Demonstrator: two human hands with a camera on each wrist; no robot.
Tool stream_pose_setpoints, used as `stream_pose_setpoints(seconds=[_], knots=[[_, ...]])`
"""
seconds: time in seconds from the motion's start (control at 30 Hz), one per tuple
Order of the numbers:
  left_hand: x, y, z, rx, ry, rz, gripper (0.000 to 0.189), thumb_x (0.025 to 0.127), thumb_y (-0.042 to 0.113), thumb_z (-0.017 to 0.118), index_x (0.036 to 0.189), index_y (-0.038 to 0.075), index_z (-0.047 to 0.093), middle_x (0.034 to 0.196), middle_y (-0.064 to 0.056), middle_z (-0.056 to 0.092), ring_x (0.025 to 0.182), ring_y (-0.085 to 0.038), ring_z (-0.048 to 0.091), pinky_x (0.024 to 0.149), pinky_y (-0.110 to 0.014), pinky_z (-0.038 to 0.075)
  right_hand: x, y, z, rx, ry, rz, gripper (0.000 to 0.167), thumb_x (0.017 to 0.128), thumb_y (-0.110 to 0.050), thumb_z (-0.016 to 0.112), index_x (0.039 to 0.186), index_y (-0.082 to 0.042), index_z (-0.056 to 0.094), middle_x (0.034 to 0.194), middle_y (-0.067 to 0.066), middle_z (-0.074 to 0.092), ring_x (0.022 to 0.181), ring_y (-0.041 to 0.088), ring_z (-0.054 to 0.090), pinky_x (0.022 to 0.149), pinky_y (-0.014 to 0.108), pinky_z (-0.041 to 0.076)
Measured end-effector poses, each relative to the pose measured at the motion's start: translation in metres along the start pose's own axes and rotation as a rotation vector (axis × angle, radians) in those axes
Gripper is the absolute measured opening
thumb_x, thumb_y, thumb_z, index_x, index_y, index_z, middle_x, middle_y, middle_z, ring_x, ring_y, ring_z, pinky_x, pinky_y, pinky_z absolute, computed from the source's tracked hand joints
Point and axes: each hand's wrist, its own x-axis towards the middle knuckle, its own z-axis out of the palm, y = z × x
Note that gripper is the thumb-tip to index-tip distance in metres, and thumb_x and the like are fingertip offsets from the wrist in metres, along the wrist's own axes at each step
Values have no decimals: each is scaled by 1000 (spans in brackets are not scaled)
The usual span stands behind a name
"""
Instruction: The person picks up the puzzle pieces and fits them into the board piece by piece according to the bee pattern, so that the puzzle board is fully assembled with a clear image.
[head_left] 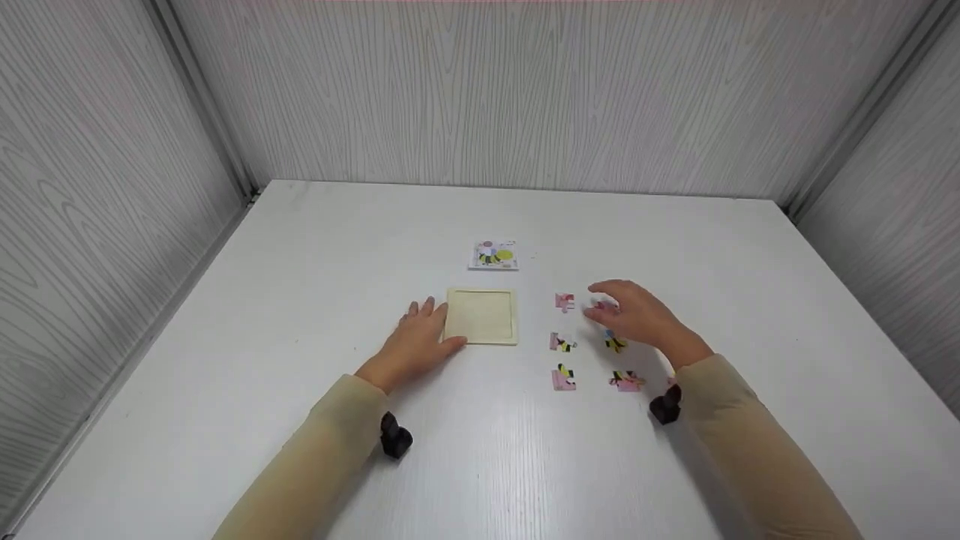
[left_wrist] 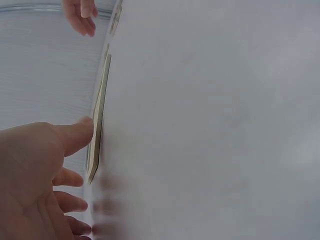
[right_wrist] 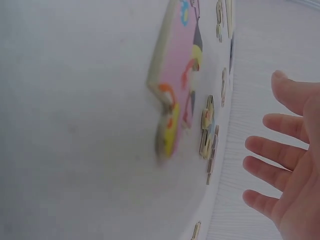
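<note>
In the head view a square pale wooden puzzle tray (head_left: pixel 481 317) lies in mid-table with nothing in its recess. My left hand (head_left: pixel 417 345) is at its left side, thumb by the near-left corner and fingers spread along the edge; the left wrist view shows the tray's rim (left_wrist: pixel 100 125) edge-on beside the thumb. My right hand (head_left: pixel 637 313) hovers over the jigsaw pieces, fingers apart and holding nothing. Under its fingertips a pink piece (head_left: pixel 606 306) is partly covered. A bee-patterned piece (head_left: pixel 615 343) lies just below the palm. The right wrist view has a pink piece (right_wrist: pixel 175 65) close up.
Several more jigsaw pieces lie in rows right of the tray, among them a pink one (head_left: pixel 565 301) and a black-and-yellow one (head_left: pixel 564 378). A square bee picture (head_left: pixel 494 255) lies behind the tray. Wood-grained panels (head_left: pixel 480 90) enclose the white table's back and sides.
</note>
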Motion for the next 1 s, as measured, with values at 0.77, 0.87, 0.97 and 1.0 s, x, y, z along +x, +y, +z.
stream_pose_setpoints(seconds=[0.77,0.87,0.97,1.0], knots=[[-3,-2,3,-31,-64,-27,67,95,43,46,148,7,24,152,-23,10,138,-42,0,108,-55,4,28,-1,7,-28,-129,72,48,91,-26,60,131,-3,50,136,18,46,127,34,38,103,50,29],[-3,-2,3,-48,-63,-26,67,95,42,47,147,7,25,152,-23,10,138,-42,0,108,-55,3,32,-5,9,-29,-145,78,47,90,-23,61,131,-1,50,136,19,45,127,35,37,103,50,28],[-2,-3,4,-53,-61,-29,66,95,42,47,147,8,25,152,-23,9,138,-41,-1,108,-55,3,37,-7,12,-46,-158,97,49,90,-23,61,132,-1,49,137,20,44,129,36,34,104,50,26],[-2,-4,5,-51,-59,-28,66,95,42,47,147,8,25,152,-23,9,138,-41,0,108,-54,3,38,-7,13,-59,-162,102,49,90,-23,61,132,-1,49,137,19,44,130,36,34,104,50,26]])
